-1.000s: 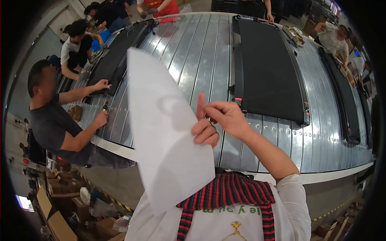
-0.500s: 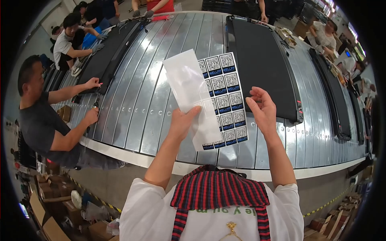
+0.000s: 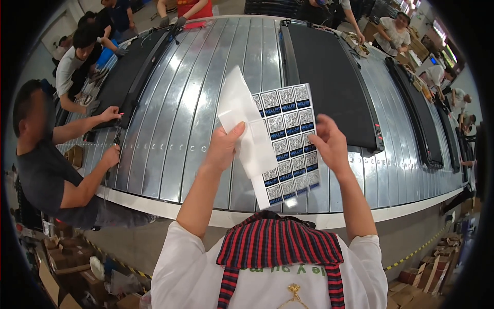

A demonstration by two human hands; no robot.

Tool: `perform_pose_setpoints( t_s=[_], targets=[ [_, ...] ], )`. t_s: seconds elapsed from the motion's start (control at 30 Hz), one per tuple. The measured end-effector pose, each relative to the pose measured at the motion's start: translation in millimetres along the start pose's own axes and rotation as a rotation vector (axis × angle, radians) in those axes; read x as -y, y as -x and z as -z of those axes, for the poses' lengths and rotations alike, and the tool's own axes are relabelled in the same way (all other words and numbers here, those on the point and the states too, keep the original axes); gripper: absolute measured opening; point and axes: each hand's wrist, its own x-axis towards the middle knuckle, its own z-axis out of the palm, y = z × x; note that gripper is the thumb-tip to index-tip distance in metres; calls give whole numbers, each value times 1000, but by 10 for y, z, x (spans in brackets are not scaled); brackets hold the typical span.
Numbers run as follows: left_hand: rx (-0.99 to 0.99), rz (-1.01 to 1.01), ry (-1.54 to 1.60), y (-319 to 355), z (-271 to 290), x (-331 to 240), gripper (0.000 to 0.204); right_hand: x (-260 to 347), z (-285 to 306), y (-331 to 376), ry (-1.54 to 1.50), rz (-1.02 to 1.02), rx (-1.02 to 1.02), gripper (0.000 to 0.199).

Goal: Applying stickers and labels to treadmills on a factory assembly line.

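Fingers of the left hand (image 3: 222, 147) pinch a white backing sheet (image 3: 242, 121) peeled from a sticker sheet (image 3: 289, 144). Right hand (image 3: 332, 147) grips that sticker sheet's right edge, both held above the ribbed metal conveyor (image 3: 175, 118) near its front edge.

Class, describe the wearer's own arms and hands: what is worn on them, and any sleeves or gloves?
Both hands, the left hand and right hand, are bare, without gloves. The forearms are uncovered; short white sleeves end near the elbows. No watch, ring or wristband shows.
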Motion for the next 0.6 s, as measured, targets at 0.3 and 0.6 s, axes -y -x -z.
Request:
perform_pose_setpoints(
  t_s=[0.3, 0.6],
  targets=[
    [146, -31, -62, 19, -228, 216, 23, 146, -517, -125, 13, 247, 43, 20],
    [-107, -155, -497, 267, -208, 463, 13, 23, -502, 51, -93, 132, 106, 24]
  ],
)
